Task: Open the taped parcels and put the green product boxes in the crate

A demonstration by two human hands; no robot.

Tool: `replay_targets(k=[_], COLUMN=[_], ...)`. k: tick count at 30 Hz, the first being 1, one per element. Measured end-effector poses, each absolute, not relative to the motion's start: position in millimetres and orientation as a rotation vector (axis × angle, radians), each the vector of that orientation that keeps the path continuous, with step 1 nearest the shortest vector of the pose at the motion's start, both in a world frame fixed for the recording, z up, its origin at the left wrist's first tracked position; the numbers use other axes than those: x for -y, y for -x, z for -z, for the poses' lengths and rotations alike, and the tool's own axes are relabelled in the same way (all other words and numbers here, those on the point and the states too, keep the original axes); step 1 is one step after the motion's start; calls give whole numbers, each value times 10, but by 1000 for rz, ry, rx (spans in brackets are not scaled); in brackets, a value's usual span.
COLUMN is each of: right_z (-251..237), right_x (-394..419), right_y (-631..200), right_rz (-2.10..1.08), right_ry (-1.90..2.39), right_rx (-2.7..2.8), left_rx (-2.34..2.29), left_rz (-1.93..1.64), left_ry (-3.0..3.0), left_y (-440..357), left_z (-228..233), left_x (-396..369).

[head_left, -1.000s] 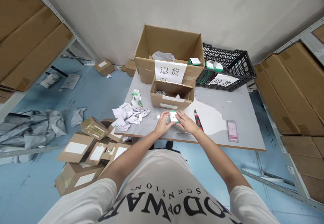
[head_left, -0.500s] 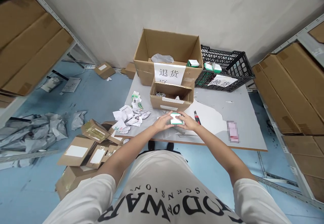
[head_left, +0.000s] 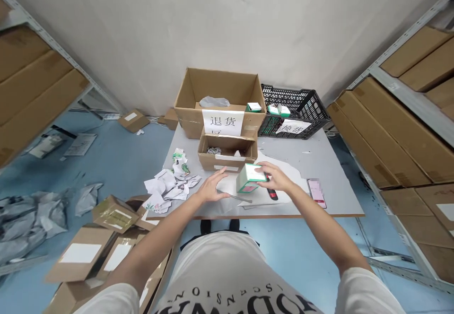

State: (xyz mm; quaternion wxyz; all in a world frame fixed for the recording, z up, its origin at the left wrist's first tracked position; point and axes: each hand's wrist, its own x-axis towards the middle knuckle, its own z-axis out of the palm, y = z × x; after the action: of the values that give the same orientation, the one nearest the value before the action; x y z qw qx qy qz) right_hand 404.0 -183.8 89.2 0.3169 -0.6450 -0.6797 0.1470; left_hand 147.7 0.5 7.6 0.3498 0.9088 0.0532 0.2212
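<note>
A white box with green edges [head_left: 247,180] is gripped at its right end by my right hand [head_left: 275,178], above the front middle of the table. My left hand [head_left: 213,188] is apart from the box on its left, thumb and fingers spread with nothing between them. Just behind the hands stands a small cardboard box [head_left: 227,161] with crumpled paper inside. Under my right hand lies a red and black box cutter [head_left: 272,194], partly covered by the fingers. A thin grey tool [head_left: 241,198] lies near the left thumb; its kind is unclear.
Behind stand a large cardboard box [head_left: 217,75] and a black plastic crate [head_left: 315,110], both holding green-and-white boxes. Crumpled papers [head_left: 166,184] lie left on the table [head_left: 333,172], a phone [head_left: 317,192] right. Cartons [head_left: 80,252] pile up on the floor; shelves flank both sides.
My left hand has let go of the green-edged box and moved left. The box has turned in my right hand, showing its long side. My view has tilted up a little.
</note>
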Motion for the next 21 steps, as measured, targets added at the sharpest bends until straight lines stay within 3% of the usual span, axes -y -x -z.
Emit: replay_targets(k=[12,18,21], right_z=[-2689,-2852,-2666], right_x=[2002,1520,1150], right_y=[-5886,-6684,-7018], right_rz=[-33,587,654], right_ry=[1896,2343,2421], right_rx=[1240,774,525], left_rx=[-89,-198,-274], left_rz=[-678,-714,-711], left_ry=[-2489,-2562,-2575], left_y=[-1635,-1747,-1785], left_z=[-261,-365,-359], left_x=[-44,-45,-35])
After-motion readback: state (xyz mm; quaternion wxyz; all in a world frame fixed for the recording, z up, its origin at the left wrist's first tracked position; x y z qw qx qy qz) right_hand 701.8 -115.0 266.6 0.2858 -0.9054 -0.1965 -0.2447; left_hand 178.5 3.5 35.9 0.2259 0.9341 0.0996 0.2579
